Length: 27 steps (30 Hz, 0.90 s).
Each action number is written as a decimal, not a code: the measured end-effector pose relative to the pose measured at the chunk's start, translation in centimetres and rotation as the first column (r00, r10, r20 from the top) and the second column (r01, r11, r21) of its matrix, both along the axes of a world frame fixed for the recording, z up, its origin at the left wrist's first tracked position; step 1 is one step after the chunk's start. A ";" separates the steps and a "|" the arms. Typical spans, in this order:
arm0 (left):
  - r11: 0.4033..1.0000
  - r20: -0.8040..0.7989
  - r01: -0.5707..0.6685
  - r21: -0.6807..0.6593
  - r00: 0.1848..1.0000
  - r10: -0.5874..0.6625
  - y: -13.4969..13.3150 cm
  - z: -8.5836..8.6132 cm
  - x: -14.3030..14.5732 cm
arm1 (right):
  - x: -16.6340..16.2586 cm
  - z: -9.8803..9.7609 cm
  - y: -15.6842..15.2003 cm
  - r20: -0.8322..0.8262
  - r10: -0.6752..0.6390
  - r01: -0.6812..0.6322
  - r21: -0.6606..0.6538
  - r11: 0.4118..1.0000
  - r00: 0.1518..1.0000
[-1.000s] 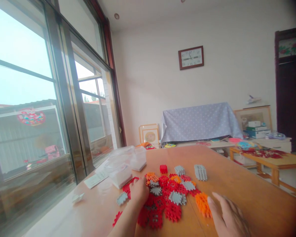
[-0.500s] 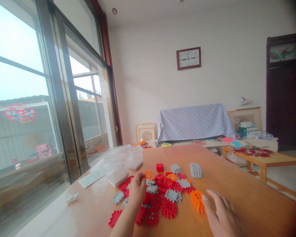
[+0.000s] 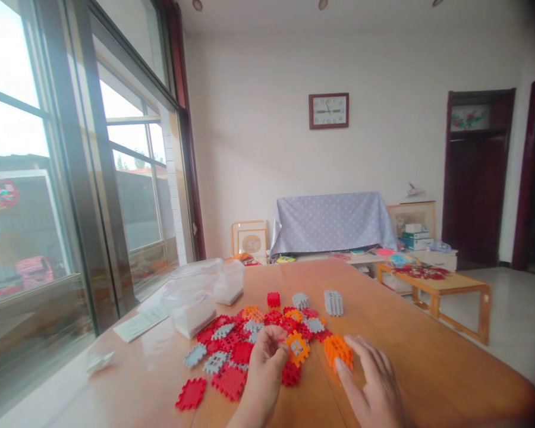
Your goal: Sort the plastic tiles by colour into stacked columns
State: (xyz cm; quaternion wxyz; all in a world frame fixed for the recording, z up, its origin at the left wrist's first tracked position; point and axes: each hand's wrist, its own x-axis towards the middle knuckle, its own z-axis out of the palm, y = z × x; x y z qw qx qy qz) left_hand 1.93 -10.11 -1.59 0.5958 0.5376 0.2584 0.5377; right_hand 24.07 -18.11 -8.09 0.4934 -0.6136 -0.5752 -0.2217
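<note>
My left hand (image 3: 267,364) is closed, pinching an orange toothed square tile (image 3: 298,349) by its left edge above the pile. Red interlocking tiles (image 3: 229,381) lie loosely heaped under and around this hand, mixed with grey tiles (image 3: 216,362). On the right, my right hand (image 3: 371,377) has its thumb and fingers around the near right side of a stack of orange tiles (image 3: 337,352) standing on the table. Behind the pile are a red tile stack (image 3: 273,299), a small grey stack (image 3: 300,301) and a longer grey stack (image 3: 334,303). My left hand hides part of the heap.
Clear plastic containers (image 3: 191,312) stand at the back left of the wooden table (image 3: 428,368). Near them lie a paper sheet (image 3: 141,321) and a crumpled white scrap (image 3: 100,361). A low wooden bench (image 3: 461,286) is beyond the table's right edge.
My left hand has moved right and nearer from the back of the pile, now with an orange tile in it. My right hand's fingers have closed in around the orange stack. The view has turned right.
</note>
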 end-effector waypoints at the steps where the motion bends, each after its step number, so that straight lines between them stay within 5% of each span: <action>1: 1.000 0.012 0.019 -0.017 1.000 -0.018 -0.3 -0.1 0.4 | -0.2 0.1 -0.2 0.025 0.018 -0.018 -0.008 1.000 1.000; 10: 0.991 0.022 0.105 -0.078 0.994 -0.104 -1.5 -0.6 4.0 | -1.4 1.1 -0.4 0.146 0.050 -0.043 -0.052 0.998 0.988; 18: 0.985 0.062 0.158 -0.063 0.986 -0.154 -0.8 -1.4 5.3 | -1.2 1.3 -0.3 0.027 -0.048 0.049 -0.020 0.999 0.998; 27: 0.979 -0.103 0.039 0.201 0.994 -0.018 0.3 -4.4 5.9 | -0.1 0.5 0.6 -0.121 -0.250 0.227 -0.173 0.958 0.961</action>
